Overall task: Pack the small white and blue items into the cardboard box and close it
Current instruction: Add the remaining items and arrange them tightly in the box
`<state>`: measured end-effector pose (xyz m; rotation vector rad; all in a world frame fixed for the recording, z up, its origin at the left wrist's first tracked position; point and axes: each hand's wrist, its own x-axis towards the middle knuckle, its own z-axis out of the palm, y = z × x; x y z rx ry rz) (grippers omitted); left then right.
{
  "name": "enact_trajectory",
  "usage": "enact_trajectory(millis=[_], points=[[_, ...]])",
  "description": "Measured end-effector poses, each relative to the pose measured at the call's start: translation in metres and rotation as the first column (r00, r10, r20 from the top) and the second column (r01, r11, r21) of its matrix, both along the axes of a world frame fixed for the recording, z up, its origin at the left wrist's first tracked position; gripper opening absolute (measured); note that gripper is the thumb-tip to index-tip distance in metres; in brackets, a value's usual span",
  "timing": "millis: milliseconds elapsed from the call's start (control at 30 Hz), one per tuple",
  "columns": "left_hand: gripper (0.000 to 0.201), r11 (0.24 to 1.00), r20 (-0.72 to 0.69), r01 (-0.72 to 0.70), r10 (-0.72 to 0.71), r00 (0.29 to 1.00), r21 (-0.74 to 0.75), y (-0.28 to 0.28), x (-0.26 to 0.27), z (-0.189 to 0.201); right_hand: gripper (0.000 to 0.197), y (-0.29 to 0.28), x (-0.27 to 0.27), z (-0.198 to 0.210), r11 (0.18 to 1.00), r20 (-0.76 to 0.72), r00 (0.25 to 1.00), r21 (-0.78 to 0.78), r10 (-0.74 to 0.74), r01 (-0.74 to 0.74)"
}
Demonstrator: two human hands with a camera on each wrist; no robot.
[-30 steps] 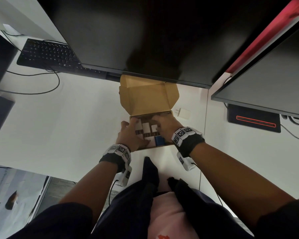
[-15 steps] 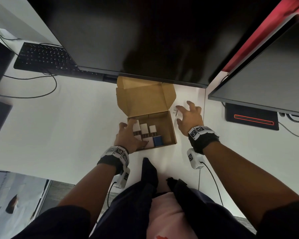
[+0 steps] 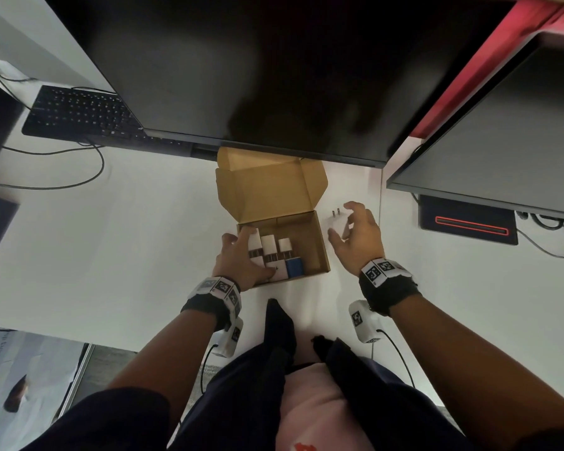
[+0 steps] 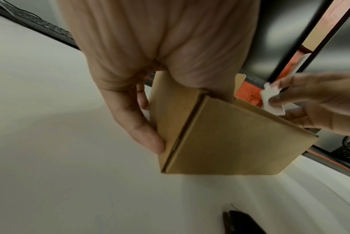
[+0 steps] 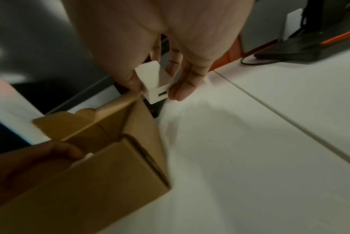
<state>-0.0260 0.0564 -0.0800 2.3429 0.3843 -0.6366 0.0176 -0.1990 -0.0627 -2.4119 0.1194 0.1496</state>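
Right hand [image 3: 357, 237] beside the box's right wall, thumb and fingers pinching a white plug [image 5: 153, 83] on the desk [image 3: 111, 239]. Plug's two prongs [image 3: 335, 212] point away from the person, long axis running front to back; socket end faces the wrist.

Left hand [image 3: 241, 260] grips the box [image 3: 321, 249] at its near-left corner, fingers outside the left wall, thumb lying over the packed items.

Box open, lid [image 3: 271, 187] standing up at the far side under the monitor [image 3: 274, 70]. Inside, left half: white plugs [image 3: 269, 244] in rows, one blue plug [image 3: 294, 267] at the near edge. Right half bare cardboard.

Left hand hides part of the left row; count unclear. Right wrist view blurred.
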Motion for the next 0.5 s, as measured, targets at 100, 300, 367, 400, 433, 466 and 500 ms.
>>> enact_trajectory(millis=[100, 300, 367, 400, 433, 466, 500], points=[[0.097, 1.0, -0.003, 0.001, -0.001, 1.0, 0.007, 0.002, 0.0, 0.0, 0.058, 0.012, -0.006, 0.013, 0.989, 0.032, 0.991, 0.066, 0.131, -0.132], [0.09, 1.0, -0.006, 0.0, 0.0, 1.0, 0.0, -0.001, 0.001, 0.004, 0.048, 0.035, 0.002, 0.036, 0.72, -0.156, 0.777, -0.303, 0.609, -0.625], [0.088, 1.0, -0.001, -0.006, 0.006, 1.0, -0.005, -0.001, 0.0, 0.004, 0.045, 0.043, 0.008, 0.041, 0.571, -0.244, 0.678, -0.388, 0.693, -0.723], [0.088, 1.0, 0.003, -0.008, 0.008, 1.0, -0.005, -0.001, 0.0, 0.004, 0.044, 0.047, 0.01, 0.043, 0.516, -0.282, 0.647, -0.419, 0.708, -0.747], [0.089, 1.0, 0.006, -0.007, 0.007, 1.0, -0.002, -0.001, 0.0, 0.004, 0.044, 0.05, 0.013, 0.044, 0.474, -0.317, 0.627, -0.442, 0.712, -0.762], [0.089, 1.0, 0.007, -0.006, 0.006, 1.0, 0.0, -0.001, 0.0, 0.003, 0.047, 0.053, 0.015, 0.045, 0.434, -0.352, 0.606, -0.458, 0.713, -0.776], [0.09, 1.0, 0.008, -0.005, 0.005, 1.0, 0.003, -0.001, 0.0, 0.004, 0.049, 0.055, 0.017, 0.047, 0.384, -0.389, 0.578, -0.472, 0.717, -0.794]])
